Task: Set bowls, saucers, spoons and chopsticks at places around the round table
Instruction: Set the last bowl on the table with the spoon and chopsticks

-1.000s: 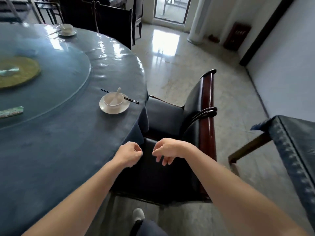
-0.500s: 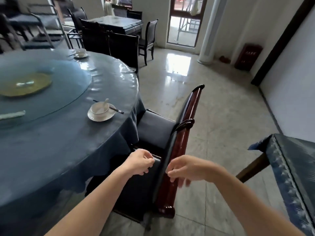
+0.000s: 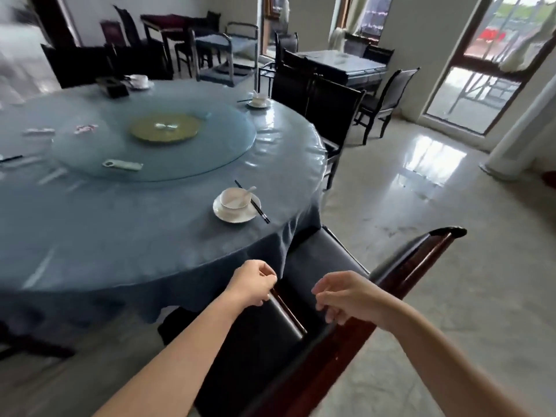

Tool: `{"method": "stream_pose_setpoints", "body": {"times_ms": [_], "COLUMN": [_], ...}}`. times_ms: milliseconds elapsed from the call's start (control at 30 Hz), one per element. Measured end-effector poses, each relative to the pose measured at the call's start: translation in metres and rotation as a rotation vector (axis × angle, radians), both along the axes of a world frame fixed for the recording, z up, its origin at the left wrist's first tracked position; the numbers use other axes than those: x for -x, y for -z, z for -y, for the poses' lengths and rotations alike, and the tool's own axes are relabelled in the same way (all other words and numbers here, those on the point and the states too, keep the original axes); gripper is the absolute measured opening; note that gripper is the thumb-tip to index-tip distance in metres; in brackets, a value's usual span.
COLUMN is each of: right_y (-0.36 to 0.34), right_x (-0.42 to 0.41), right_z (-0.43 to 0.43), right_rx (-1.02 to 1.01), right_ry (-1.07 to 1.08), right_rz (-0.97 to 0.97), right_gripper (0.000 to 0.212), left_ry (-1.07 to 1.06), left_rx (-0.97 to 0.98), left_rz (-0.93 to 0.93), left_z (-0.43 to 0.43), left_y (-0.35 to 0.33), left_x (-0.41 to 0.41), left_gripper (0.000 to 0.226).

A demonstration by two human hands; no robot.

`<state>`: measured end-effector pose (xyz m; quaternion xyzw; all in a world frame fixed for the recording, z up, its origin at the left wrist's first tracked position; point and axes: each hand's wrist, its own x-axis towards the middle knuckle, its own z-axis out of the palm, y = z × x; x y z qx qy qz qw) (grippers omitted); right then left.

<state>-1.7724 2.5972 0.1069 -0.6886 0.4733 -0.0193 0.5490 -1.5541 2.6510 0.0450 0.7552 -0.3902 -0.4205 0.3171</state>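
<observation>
The round table (image 3: 120,230) wears a blue cloth under clear plastic. Near its right edge a white bowl (image 3: 234,199) stands on a saucer (image 3: 237,216), a spoon (image 3: 249,191) in the bowl and black chopsticks (image 3: 253,203) across the saucer's right side. A second such setting (image 3: 258,102) is at the far right edge, and a blurred third setting (image 3: 139,81) at the back. My left hand (image 3: 254,282) is a closed fist at the near end of a chair's armrest. My right hand (image 3: 340,296) hovers over the chair back with loosely curled, empty fingers.
A dark chair (image 3: 319,263) with a red-brown wooden back (image 3: 421,260) is tucked below the near setting. A glass turntable (image 3: 210,152) with a yellow-green disc fills the table's middle. More dark chairs (image 3: 328,109) and another table (image 3: 346,64) stand behind; glossy floor to the right.
The view has swung up and left, showing much more of the table and room. Both hands have stayed low by the chair, the left fist now at the armrest's end.
</observation>
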Motion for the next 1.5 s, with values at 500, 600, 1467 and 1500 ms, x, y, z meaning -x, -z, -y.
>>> {"method": "stream_pose_setpoints", "body": {"times_ms": [500, 600, 1467, 1500], "right_y": [0.037, 0.049, 0.251, 0.251], "right_x": [-0.069, -0.081, -0.257, -0.258], "right_z": [0.254, 0.292, 0.382, 0.383], "right_rx": [-0.145, -0.188, -0.053, -0.062], "right_ry": [-0.369, -0.441, 0.086, 0.077], "right_rz": [-0.094, -0.059, 0.309, 0.313], "right_gripper": [0.012, 0.012, 0.022, 0.022], "left_ry": [-0.434, -0.542, -1.056, -1.061], "left_rx": [-0.237, -0.222, 0.117, 0.131], "left_rz": [0.206, 0.220, 0.134, 0.112], "left_z": [0.170, 0.194, 0.249, 0.248], "left_y": [0.006, 0.014, 0.196, 0.197], "left_x": [-0.023, -0.026, -0.155, -0.158], "left_gripper": [0.012, 0.011, 0.033, 0.032]}}
